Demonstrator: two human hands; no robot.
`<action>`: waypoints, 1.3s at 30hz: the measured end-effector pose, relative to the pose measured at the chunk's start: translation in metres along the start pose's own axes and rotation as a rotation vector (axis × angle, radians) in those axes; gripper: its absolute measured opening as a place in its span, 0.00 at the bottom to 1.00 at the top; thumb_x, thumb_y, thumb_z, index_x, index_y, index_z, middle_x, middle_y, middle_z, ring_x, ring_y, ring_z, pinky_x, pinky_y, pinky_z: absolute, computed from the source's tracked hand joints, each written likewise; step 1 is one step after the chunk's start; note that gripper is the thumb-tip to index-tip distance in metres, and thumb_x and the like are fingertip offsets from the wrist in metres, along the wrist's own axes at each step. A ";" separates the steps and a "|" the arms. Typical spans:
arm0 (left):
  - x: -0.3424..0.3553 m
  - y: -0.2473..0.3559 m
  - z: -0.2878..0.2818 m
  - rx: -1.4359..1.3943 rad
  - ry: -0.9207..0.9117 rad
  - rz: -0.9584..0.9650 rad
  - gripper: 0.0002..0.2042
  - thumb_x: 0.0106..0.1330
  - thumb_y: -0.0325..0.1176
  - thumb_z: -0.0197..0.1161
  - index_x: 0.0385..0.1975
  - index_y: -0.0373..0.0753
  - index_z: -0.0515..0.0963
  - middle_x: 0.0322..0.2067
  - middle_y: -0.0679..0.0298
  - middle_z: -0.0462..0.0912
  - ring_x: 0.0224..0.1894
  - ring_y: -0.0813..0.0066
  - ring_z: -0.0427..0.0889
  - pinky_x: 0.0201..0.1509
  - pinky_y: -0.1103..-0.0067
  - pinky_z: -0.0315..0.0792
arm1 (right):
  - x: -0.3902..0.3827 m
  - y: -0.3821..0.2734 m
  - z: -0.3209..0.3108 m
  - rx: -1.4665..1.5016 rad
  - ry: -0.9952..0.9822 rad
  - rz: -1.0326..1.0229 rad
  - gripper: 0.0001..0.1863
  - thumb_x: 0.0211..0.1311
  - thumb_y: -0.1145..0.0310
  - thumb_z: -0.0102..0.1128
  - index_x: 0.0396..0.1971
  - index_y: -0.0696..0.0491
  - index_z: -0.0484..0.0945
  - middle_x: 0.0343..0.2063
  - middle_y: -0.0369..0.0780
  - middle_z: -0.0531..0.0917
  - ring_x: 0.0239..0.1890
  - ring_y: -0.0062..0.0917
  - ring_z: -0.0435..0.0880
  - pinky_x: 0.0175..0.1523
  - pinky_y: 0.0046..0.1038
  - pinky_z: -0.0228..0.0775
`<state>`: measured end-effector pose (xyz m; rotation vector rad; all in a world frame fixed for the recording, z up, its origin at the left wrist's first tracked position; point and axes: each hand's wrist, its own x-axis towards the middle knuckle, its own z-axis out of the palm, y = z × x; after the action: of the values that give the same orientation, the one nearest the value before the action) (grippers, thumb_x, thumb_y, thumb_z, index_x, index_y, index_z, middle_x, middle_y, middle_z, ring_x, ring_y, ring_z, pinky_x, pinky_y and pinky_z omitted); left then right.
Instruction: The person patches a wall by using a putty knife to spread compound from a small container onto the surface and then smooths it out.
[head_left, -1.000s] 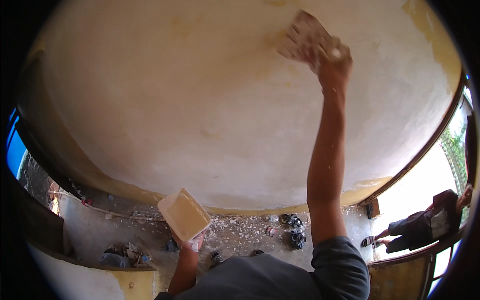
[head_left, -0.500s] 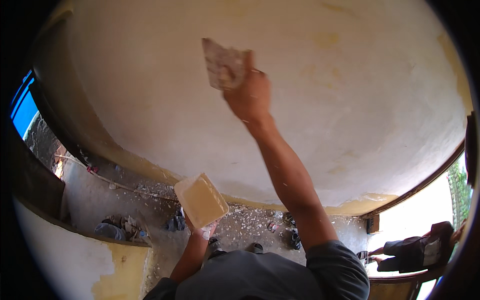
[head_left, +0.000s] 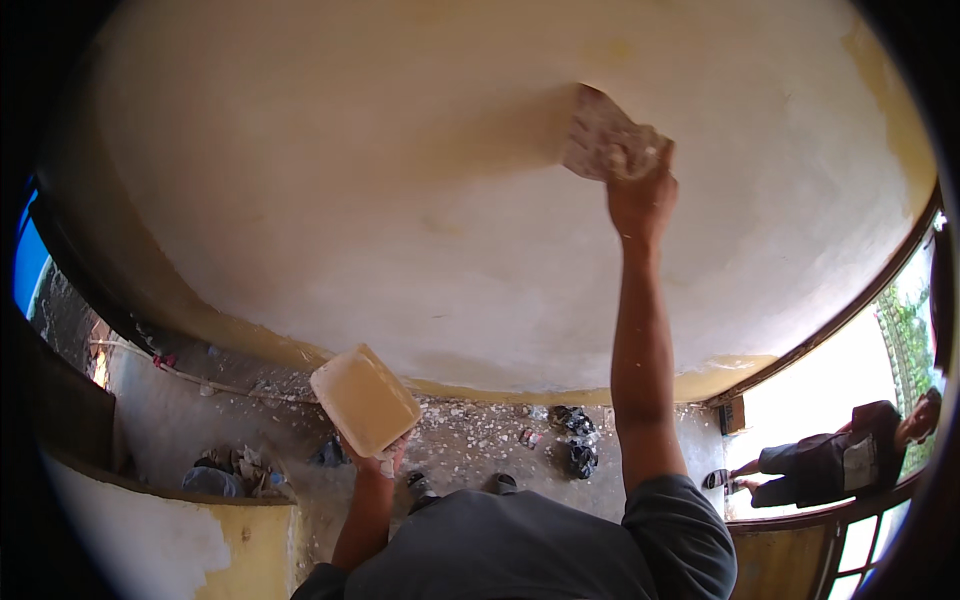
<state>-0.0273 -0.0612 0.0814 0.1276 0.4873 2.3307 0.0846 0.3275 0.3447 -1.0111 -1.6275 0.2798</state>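
My right hand (head_left: 640,195) grips a square, dirty putty spreader (head_left: 600,130) held up at the wall (head_left: 420,250), which is white with yellowish patches showing through. My arm stretches upward to it. At the lower left, my left hand (head_left: 380,452) holds a pale, square plastic container (head_left: 365,395) from beneath, tilted toward the camera, with a cream-coloured inside. My fingers there are partly hidden behind it.
The floor (head_left: 460,440) below is strewn with white flakes, dark bags (head_left: 582,460) and a rubble heap (head_left: 240,470). A pale pipe (head_left: 220,385) runs along the left. A person (head_left: 830,455) stands in a bright doorway at right. A low wall (head_left: 200,540) is at lower left.
The spreader in my right hand swept left and down, then back right to below its first position. My left hand with the container shifted right, then back left and slightly up.
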 end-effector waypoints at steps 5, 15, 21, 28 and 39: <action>0.011 -0.010 0.013 -0.021 0.001 -0.043 0.32 0.62 0.60 0.53 0.63 0.51 0.63 0.57 0.62 0.72 0.58 0.58 0.74 0.51 0.52 0.76 | 0.045 0.132 -0.087 0.377 0.418 0.191 0.18 0.58 0.73 0.62 0.47 0.57 0.70 0.43 0.50 0.79 0.38 0.37 0.84 0.42 0.33 0.80; 0.015 -0.015 0.050 0.065 -0.161 0.025 0.34 0.63 0.61 0.51 0.66 0.53 0.58 0.59 0.63 0.70 0.56 0.60 0.75 0.42 0.59 0.80 | 0.168 -0.092 -0.052 0.296 0.411 -0.308 0.29 0.48 0.72 0.65 0.53 0.62 0.69 0.41 0.56 0.81 0.48 0.49 0.79 0.54 0.38 0.72; 0.024 -0.018 0.039 -0.022 -0.217 0.016 0.32 0.64 0.59 0.50 0.65 0.50 0.61 0.58 0.61 0.72 0.57 0.56 0.75 0.50 0.50 0.76 | 0.159 0.008 -0.075 0.022 0.344 -0.256 0.35 0.51 0.47 0.60 0.51 0.59 0.70 0.46 0.53 0.79 0.50 0.50 0.77 0.55 0.44 0.68; 0.025 -0.012 0.003 -0.030 -0.090 0.052 0.31 0.64 0.59 0.50 0.63 0.49 0.64 0.57 0.61 0.73 0.55 0.55 0.76 0.49 0.50 0.76 | 0.107 0.218 -0.109 0.814 0.501 0.133 0.29 0.58 0.62 0.66 0.52 0.64 0.65 0.47 0.52 0.76 0.47 0.39 0.81 0.48 0.36 0.81; 0.008 -0.013 -0.004 0.036 0.029 0.044 0.33 0.60 0.63 0.52 0.60 0.48 0.66 0.50 0.61 0.77 0.45 0.61 0.81 0.35 0.67 0.79 | -0.127 -0.125 0.134 0.231 -0.482 -0.403 0.22 0.52 0.71 0.59 0.48 0.56 0.66 0.27 0.50 0.82 0.29 0.50 0.81 0.31 0.45 0.74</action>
<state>-0.0252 -0.0487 0.0722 0.1232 0.5458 2.3703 -0.0939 0.2030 0.2953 -0.4387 -2.1317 0.4474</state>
